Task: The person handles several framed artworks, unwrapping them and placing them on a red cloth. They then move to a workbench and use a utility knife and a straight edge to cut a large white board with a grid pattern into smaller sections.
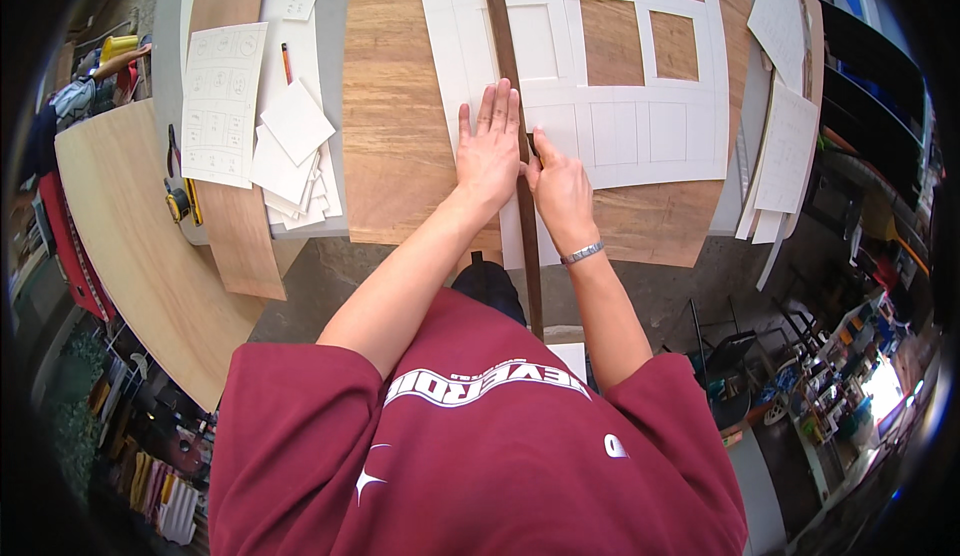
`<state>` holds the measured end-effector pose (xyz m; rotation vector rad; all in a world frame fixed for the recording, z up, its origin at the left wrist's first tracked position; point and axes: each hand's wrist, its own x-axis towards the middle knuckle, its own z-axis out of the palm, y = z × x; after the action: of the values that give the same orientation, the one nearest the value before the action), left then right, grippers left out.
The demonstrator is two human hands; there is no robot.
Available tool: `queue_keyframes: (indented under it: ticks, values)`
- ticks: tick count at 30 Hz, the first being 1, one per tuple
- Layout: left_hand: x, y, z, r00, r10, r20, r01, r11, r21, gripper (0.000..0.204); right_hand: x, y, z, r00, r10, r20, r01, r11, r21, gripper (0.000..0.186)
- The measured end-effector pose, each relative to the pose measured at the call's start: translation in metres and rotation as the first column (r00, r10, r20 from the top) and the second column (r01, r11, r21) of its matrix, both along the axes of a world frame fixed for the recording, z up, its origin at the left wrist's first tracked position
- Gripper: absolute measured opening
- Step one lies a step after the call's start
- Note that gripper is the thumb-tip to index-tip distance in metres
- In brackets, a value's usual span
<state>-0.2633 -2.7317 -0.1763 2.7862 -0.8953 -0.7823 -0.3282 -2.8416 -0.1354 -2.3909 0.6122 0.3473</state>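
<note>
A long dark wooden strip [500, 31] lies lengthwise across a white sheet of card [600, 96], its near end running past the table toward my body. My left hand [487, 156] presses on the strip with its fingers stretched out flat. Along the strip's right edge, my right hand [563, 196] grips a small black and yellow utility knife [534, 148], index finger extended on top; the blade's tip is too small to make out. Several rectangular openings are cut in the card, and pencil lines mark its near right part. Beneath it lies a brown plywood board [395, 106].
To the left are a sheet with sketches [222, 106], several white card offcuts [290, 161], a pencil [286, 63], a tape measure [180, 204] and a narrow wood panel [228, 1]. Papers [785, 146] lie at the right. A curved plywood sheet [140, 226] leans beyond the left table edge.
</note>
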Motion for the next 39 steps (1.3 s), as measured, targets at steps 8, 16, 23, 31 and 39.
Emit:
queue_keyframes:
  ticks: [8,16,23,31,39]
  values:
    - [0.004,-0.001,0.009,0.998,0.0,-0.057,0.001,1.0,0.016,0.118,-0.026,0.005,-0.005,0.999,0.012,0.049,-0.01,0.999,-0.031,0.042]
    - [0.004,-0.001,0.011,0.995,0.01,-0.103,-0.011,1.0,-0.012,0.12,-0.044,0.009,0.0,0.999,-0.03,-0.031,0.03,1.0,0.006,0.044]
    - [0.005,-0.001,0.013,0.994,0.009,-0.104,-0.01,1.0,-0.005,0.119,-0.053,0.012,0.004,0.999,-0.02,-0.049,0.019,0.999,-0.027,0.045]
    - [0.005,-0.002,0.012,0.995,0.005,-0.098,-0.003,1.0,0.017,0.119,-0.063,0.014,0.001,0.997,-0.025,-0.076,0.022,0.999,-0.038,0.046]
    - [0.005,-0.001,0.012,0.995,-0.007,-0.095,0.008,1.0,0.015,0.119,-0.057,0.007,0.011,0.993,0.009,-0.118,-0.012,0.999,-0.029,0.046]
